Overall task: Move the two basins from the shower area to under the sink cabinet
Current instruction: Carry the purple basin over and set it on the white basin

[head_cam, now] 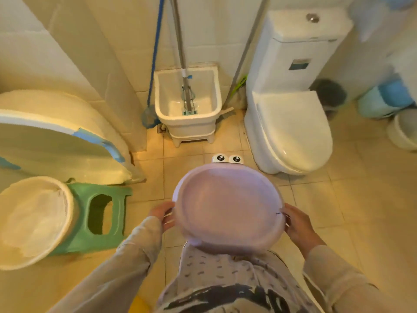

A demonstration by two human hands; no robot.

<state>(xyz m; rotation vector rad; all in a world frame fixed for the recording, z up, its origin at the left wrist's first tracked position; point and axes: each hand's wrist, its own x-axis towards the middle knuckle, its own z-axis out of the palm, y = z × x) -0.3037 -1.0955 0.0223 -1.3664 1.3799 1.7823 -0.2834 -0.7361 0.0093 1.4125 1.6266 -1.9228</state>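
A pale purple basin with two cartoon eyes on its far rim is held level above the tiled floor, in front of my body. My left hand grips its left rim and my right hand grips its right rim. A white basin stands at the left, resting on a green plastic stool. The sink cabinet is not in view.
A large white tub leans at the left wall. A white mop sink with mop handles stands at the back, a toilet to its right. Blue and white containers sit at the far right.
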